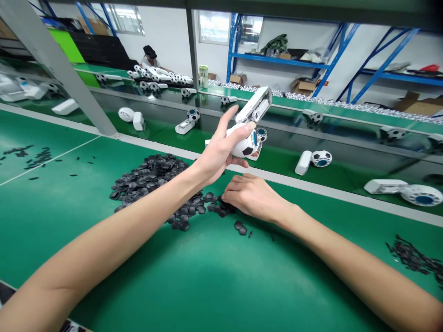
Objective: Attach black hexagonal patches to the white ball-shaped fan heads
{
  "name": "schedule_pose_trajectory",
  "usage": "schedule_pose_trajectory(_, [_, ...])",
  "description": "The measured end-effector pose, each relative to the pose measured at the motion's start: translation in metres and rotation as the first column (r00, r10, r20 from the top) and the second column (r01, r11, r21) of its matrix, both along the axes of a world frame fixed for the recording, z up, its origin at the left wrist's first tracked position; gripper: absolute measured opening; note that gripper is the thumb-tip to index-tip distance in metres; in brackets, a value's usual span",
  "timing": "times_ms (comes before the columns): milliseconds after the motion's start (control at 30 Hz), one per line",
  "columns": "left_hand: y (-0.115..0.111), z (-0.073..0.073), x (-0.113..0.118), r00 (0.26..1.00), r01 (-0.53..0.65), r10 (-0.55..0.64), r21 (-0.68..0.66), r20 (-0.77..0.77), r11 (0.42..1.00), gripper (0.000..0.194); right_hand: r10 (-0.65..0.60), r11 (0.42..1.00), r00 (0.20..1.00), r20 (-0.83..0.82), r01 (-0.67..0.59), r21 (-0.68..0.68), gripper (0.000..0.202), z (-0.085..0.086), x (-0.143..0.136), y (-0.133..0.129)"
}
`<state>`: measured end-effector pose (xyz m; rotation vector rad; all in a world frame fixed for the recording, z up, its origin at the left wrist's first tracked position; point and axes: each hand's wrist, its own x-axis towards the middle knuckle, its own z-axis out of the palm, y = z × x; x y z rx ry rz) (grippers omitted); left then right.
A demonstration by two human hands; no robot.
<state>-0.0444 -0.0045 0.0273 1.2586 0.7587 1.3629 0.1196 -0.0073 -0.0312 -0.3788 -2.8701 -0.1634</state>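
Observation:
My left hand (224, 147) is raised above the near edge of the conveyor, closed round a white handheld fan (242, 143). The fan has a round, football-patterned head with black pentagons and a blue centre, and its handle (256, 103) points up and away. Lower and to the right, my right hand (254, 196) rests on the green table with its fingers curled together among small black pentagon pieces (224, 207). Its fingertips are hidden, so whether they pinch a piece does not show. A large pile of black pentagon pieces (148, 177) lies beyond my left forearm.
Several more fans, such as one on the right (321, 159), lie along the green conveyor (277, 161) behind a pale rail. Thin black strips (411, 253) lie at the right. A grey post (69, 69) stands at the left. Across the line sits a person (150, 55) beside heaped fans.

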Motion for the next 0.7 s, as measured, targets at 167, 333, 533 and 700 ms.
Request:
schedule_pose_trajectory(167, [-0.002, 0.001, -0.002, 0.998, -0.057, 0.057, -0.008, 0.008, 0.998, 0.09, -0.13, 0.944, 0.912, -0.389, -0.006, -0.33, 0.015, 0.022, 0.021, -0.01])
schedule_pose_trajectory(333, [-0.002, -0.002, 0.001, 0.992, -0.099, 0.111, 0.186, -0.055, 0.978, 0.066, -0.512, 0.786, 0.573, -0.64, 0.011, -0.618, 0.015, 0.051, 0.036, -0.021])
schedule_pose_trajectory(533, [-0.008, -0.018, 0.014, 0.965, -0.163, 0.223, 0.352, -0.136, 0.922, 0.054, -0.673, 0.619, 0.351, -0.651, -0.214, -0.756, 0.02, 0.06, 0.031, -0.014])
schedule_pose_trajectory(700, [-0.011, -0.025, 0.018, 0.914, -0.248, 0.368, 0.482, -0.171, 0.84, 0.051, -0.699, 0.495, 0.426, -0.575, -0.293, -0.818, 0.026, 0.06, 0.033, -0.014])
